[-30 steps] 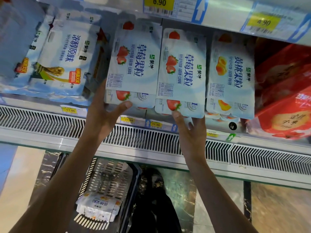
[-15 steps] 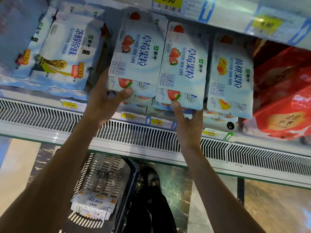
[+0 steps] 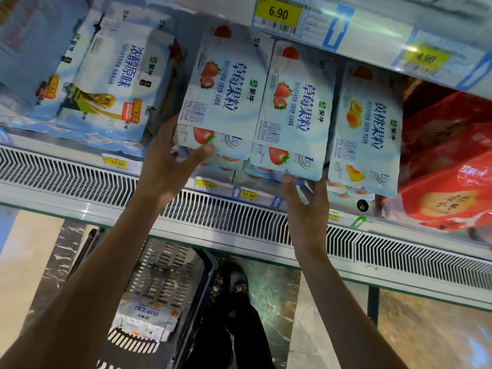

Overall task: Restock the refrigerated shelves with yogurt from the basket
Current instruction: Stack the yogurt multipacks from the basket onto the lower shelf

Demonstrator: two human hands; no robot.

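Two white strawberry yogurt multipacks stand side by side on the refrigerated shelf [image 3: 80, 169]. My left hand [image 3: 170, 161] grips the lower left corner of the left strawberry pack [image 3: 226, 97], thumb on its front and fingers behind it. My right hand [image 3: 306, 206] holds the bottom edge of the right strawberry pack [image 3: 295, 115], thumb at the front edge and fingers underneath. More cups show beneath both packs. On the floor below sits the basket [image 3: 170, 270] with one yogurt pack [image 3: 143, 315] lying in it.
A yellow peach yogurt pack [image 3: 367, 129] stands right of the strawberry packs, with red packages [image 3: 447, 161] beyond it. Plain yogurt packs [image 3: 106, 89] fill the shelf's left side. The upper shelf edge with price tags [image 3: 278, 13] hangs overhead. A vent grille [image 3: 239, 217] runs below.
Both hands have pushed the two strawberry packs upward and further back onto the shelf. The left thumb has slid up onto the front of its pack.
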